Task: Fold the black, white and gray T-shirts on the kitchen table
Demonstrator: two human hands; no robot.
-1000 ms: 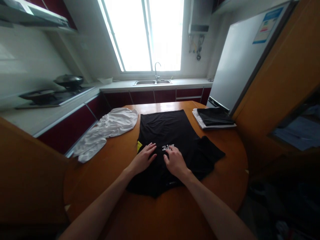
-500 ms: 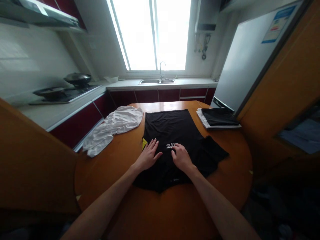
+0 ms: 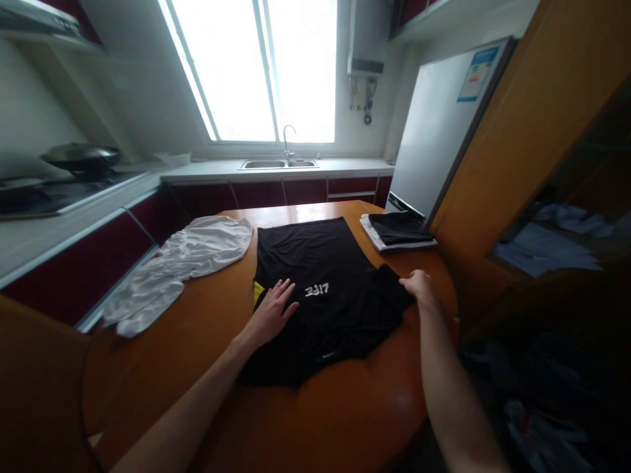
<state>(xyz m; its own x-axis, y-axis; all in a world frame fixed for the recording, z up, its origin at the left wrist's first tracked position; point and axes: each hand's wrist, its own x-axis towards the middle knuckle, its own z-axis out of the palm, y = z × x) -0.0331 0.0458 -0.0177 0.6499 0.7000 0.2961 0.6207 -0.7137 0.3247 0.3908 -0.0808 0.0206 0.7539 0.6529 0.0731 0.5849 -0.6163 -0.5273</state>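
Observation:
A black T-shirt (image 3: 315,256) with white lettering lies spread on the wooden table, its hem toward the window and its collar toward me. My left hand (image 3: 271,312) rests flat on its left part, fingers stretched out, beside a small yellow patch (image 3: 257,292) at the shirt's edge. At the right, the fingers of my right hand (image 3: 418,284) are closed on the end of the T-shirt's right sleeve. The part of the sleeve between those fingers is hidden.
A crumpled white garment (image 3: 197,249) lies on the left of the table (image 3: 221,295). Folded black and white clothes (image 3: 399,230) are stacked at the far right. Beyond stand a counter with a sink (image 3: 266,165), a stove with a wok (image 3: 81,157), and a fridge (image 3: 434,125).
My right hand has moved from the lettering out to the right sleeve and closed on it. My left hand stays on the shirt. The view has turned to the right.

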